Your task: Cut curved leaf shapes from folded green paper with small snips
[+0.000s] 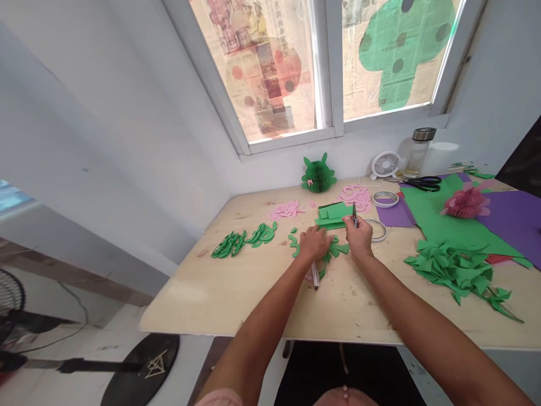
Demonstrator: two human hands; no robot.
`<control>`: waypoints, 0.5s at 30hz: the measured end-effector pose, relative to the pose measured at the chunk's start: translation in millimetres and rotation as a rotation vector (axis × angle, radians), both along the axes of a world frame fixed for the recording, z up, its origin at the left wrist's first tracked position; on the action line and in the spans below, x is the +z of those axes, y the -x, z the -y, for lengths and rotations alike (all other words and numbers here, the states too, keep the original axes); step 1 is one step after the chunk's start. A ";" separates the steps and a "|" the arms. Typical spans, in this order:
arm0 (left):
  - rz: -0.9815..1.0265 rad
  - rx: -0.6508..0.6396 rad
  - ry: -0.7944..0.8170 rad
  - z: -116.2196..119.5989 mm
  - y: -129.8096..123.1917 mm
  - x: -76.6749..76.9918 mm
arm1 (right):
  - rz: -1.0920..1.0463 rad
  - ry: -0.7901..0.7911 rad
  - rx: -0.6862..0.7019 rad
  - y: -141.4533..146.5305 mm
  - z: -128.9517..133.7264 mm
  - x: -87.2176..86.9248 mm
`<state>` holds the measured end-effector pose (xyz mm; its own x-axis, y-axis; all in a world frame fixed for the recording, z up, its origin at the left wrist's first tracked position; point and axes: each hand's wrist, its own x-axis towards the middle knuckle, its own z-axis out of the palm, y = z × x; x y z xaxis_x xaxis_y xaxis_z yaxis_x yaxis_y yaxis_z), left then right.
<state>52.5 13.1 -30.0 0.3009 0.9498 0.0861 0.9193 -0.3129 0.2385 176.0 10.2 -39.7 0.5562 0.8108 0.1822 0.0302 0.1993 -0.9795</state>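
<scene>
My left hand [315, 243] is closed, its fingers bent down on green paper scraps [338, 247]; the fingertips are partly hidden. A white pen [315, 276] lies on the table below that wrist. In my right hand [359, 235] is a slim tool with a dark pointed end [354, 211], tip upward; its lower part is hidden by the fingers. Those fingers are beside folded green paper strips [333, 214]. Small curved green cut-outs [295, 246] lie left of my left hand.
Stacks of green cut-outs [230, 245] and pink cut-outs [286, 210] lie leftward. A green paper honeycomb figure [318, 175] stands by the wall. Tape rolls [384, 198], black-handled scissors [422, 183], a small fan [385, 164], a bottle [417, 153] and a green scrap heap [454, 268] are rightward.
</scene>
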 end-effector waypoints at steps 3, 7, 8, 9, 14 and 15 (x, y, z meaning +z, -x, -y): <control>0.004 -0.052 0.008 15.6 1.3 -3.8 | -0.017 0.008 0.004 1.1 -0.1 0.4; 0.042 -0.056 -0.012 21.3 14.6 -0.9 | -0.048 0.030 0.018 3.0 0.3 0.0; 0.007 0.002 -0.019 16.8 20.8 1.5 | -0.056 0.036 0.024 3.2 0.6 -0.1; -0.050 0.084 -0.027 10.4 27.8 4.2 | -0.064 0.043 0.030 3.3 0.9 0.0; -0.166 0.222 -0.018 -26.5 59.6 13.3 | -0.090 0.064 0.057 2.9 3.4 1.5; -0.187 0.221 -0.013 -31.6 62.8 13.1 | -0.092 0.066 0.060 2.7 3.9 2.0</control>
<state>-10.4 44.7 -16.8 0.0982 0.9933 0.0608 0.9932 -0.1016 0.0561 173.3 6.3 -37.7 0.5180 0.8519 0.0776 -0.0708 0.1331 -0.9886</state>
